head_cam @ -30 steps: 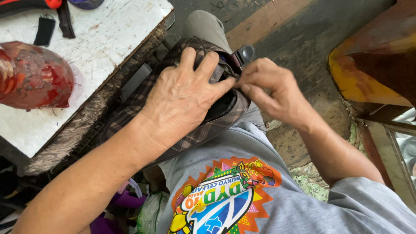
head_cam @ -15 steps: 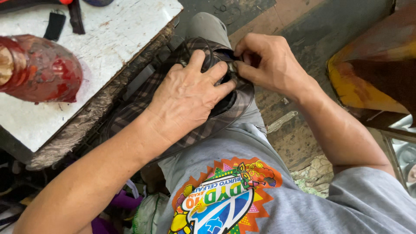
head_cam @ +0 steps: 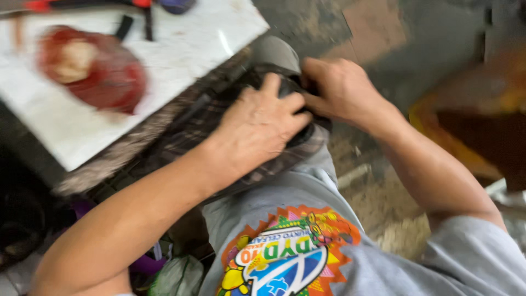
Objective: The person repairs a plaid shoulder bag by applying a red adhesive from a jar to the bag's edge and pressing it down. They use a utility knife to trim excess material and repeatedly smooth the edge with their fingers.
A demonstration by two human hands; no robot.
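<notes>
My left hand (head_cam: 260, 129) presses down on a dark shoe-like object (head_cam: 304, 134) that rests on a plaid cloth (head_cam: 197, 123) over my lap. My right hand (head_cam: 339, 90) is closed on the far end of that dark object, fingers pinching it beside my left fingertips. Most of the object is hidden under both hands. The picture is blurred, so small parts between the fingers cannot be made out.
A white worktop (head_cam: 181, 49) stands at the left with a red bag (head_cam: 96, 71) and dark straps (head_cam: 137, 24) on it. A rusty orange stand (head_cam: 471, 126) is at the right. Dirty concrete floor (head_cam: 378, 203) lies below.
My right hand has moved left and closer to my left hand, closing over the far end of the dark object. The view has shifted and blurred.
</notes>
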